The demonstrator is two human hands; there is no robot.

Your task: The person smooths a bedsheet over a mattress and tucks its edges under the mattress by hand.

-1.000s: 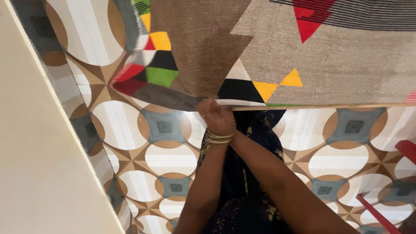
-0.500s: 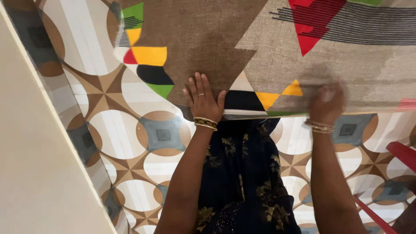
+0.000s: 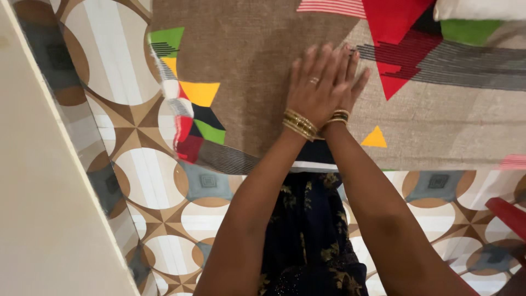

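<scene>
Start at 6 o'clock, nearest you: the dark floral garment (image 3: 307,219) hangs between your forearms, above the patterned floor tiles (image 3: 208,203). The cream wall (image 3: 44,219) runs along 8 o'clock.

At centre, your left hand (image 3: 313,87) lies flat, fingers extended and close together, palm down on the brown patterned cloth (image 3: 246,66). Your right hand (image 3: 346,90) lies mostly beneath the left; only its finger edges and gold bangles (image 3: 298,125) show, and it appears flat too. Neither hand grips anything.

The cloth spreads from centre toward 12 and 3 o'clock, its near edge (image 3: 427,164) running across toward 3 o'clock. Its corner at 9 o'clock (image 3: 189,118) droops and folds.

Handling judgement: the cloth looks light, soft and limp, with a coarse weave that should resist slipping. Press with flat palms; to lift, pinch the near edge or the drooping corner.
</scene>
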